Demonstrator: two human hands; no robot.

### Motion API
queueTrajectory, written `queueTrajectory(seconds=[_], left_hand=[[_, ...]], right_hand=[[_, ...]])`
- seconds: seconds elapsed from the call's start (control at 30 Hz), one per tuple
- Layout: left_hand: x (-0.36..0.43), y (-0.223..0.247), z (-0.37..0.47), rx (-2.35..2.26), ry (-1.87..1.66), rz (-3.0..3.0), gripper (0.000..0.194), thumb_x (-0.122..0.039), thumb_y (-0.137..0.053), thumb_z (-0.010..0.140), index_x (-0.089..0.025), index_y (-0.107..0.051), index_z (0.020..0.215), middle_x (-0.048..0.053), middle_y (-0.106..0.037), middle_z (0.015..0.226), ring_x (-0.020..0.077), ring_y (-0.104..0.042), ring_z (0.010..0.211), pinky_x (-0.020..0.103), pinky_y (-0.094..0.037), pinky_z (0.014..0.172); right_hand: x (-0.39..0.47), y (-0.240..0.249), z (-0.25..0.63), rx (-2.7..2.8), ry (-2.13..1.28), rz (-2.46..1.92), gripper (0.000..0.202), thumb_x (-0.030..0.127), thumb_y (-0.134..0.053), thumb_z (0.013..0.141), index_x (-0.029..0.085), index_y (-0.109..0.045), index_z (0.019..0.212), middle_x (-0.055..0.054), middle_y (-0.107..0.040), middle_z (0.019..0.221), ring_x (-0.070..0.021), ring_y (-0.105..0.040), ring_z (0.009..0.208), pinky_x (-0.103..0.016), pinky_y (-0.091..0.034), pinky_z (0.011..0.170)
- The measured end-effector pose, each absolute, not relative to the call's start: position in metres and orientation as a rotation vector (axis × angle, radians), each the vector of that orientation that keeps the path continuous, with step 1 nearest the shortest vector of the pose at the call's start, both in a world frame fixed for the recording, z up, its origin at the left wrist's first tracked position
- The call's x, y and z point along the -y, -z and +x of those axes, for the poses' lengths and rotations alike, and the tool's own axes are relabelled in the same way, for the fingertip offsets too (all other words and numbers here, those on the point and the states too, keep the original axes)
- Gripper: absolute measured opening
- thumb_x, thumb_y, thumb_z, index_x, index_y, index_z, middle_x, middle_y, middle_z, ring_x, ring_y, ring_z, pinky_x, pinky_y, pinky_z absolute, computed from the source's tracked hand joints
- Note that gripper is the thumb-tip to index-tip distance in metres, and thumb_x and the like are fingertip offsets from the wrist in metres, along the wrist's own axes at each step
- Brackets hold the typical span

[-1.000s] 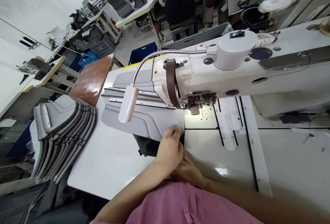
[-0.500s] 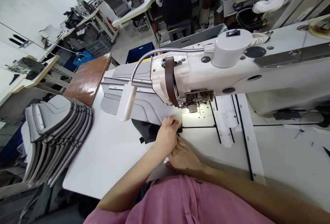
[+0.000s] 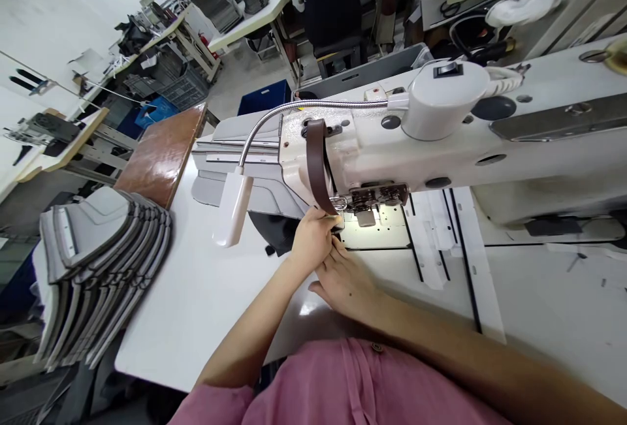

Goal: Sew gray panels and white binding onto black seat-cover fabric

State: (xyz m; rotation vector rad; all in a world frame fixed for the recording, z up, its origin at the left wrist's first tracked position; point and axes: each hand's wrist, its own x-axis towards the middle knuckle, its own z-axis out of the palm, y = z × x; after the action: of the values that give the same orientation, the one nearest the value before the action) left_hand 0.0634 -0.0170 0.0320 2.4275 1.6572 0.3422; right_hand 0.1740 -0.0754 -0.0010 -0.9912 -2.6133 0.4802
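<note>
Just left of the needle area of a white sewing machine (image 3: 372, 144), my left hand (image 3: 312, 237) is closed on the near corner of a grey padded panel (image 3: 274, 193). Black fabric (image 3: 277, 232) hangs from that panel's near edge. My right hand (image 3: 345, 281) lies against the left one, its fingertips touching it near the panel corner and its thumb apart. A lamp (image 3: 232, 209) on a bendable metal neck hangs over the panel. The lit metal plate (image 3: 375, 232) lies to the right of my hands.
Stacked grey padded pieces (image 3: 105, 249) stand at the left beside the white table (image 3: 196, 307). A brown board (image 3: 161, 154) adjoins the table. White strips (image 3: 434, 242) lie right of the plate. Behind the machine, a person in dark clothing (image 3: 328, 4) is near another table.
Both hands have moved slightly up and left in view, nearer the machine head. The panel corner is now more hidden by my left hand. The right hand's thumb shows more clearly.
</note>
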Motion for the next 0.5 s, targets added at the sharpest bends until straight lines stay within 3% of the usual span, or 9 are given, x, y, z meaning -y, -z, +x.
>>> queueTrajectory(seconds=[0.17, 0.3, 0.5], left_hand=[[-0.004, -0.031, 0.054, -1.671, -0.171, 2.45, 0.024, -0.005, -0.049, 0.079, -0.017, -0.069, 0.074, 0.006, -0.066, 0.074, 0.0199, -0.059, 0.075, 0.031, -0.047, 0.076], [-0.019, -0.027, 0.046, -1.709, -0.072, 2.535, 0.021, -0.013, -0.049, 0.084, -0.014, -0.069, 0.078, 0.01, -0.067, 0.081, 0.0238, -0.061, 0.082, 0.036, -0.048, 0.08], [-0.028, -0.027, 0.044, -1.687, 0.015, 2.621, 0.023, -0.01, -0.045, 0.085, -0.011, -0.067, 0.087, 0.013, -0.067, 0.093, 0.0257, -0.06, 0.092, 0.04, -0.049, 0.085]], right_hand=[[0.055, 0.004, 0.179, 2.511, -0.52, -1.015, 0.05, 0.039, -0.059, 0.087, 0.003, -0.056, 0.123, -0.022, -0.056, 0.127, -0.0326, -0.04, 0.13, -0.051, -0.025, 0.114], [0.047, 0.008, 0.18, 2.427, -0.564, -1.015, 0.051, 0.034, -0.057, 0.089, 0.005, -0.048, 0.13, -0.021, -0.048, 0.137, -0.0297, -0.034, 0.135, -0.052, -0.026, 0.113], [0.048, 0.004, 0.18, 2.463, -0.541, -1.055, 0.057, 0.033, -0.056, 0.089, 0.002, -0.043, 0.135, -0.021, -0.045, 0.14, -0.0291, -0.032, 0.136, -0.05, -0.022, 0.115]])
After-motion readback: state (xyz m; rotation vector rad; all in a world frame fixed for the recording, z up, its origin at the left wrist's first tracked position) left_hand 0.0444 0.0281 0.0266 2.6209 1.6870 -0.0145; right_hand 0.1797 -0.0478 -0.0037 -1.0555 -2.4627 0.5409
